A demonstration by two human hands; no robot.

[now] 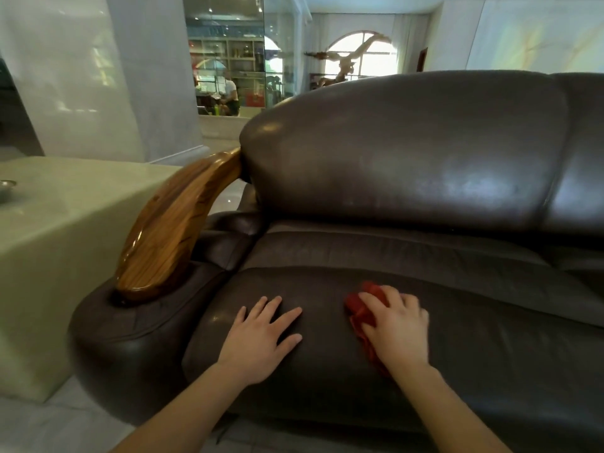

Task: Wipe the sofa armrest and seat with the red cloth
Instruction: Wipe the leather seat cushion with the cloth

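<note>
A dark brown leather sofa fills the view, with its seat cushion (327,361) in front of me. My right hand (397,328) presses the crumpled red cloth (361,313) flat onto the seat, and the cloth shows at the hand's left side. My left hand (263,335) lies flat on the seat with its fingers spread, holding nothing. The glossy curved wooden armrest (170,230) rises at the left above the padded leather arm (130,335). The backrest (408,152) stands behind the seat.
A pale green stone block table (49,230) stands close to the sofa's left arm, with a small metal dish (6,186) on it. Light tiled floor lies below. A glass partition, a wood sculpture and a seated person are far behind the sofa.
</note>
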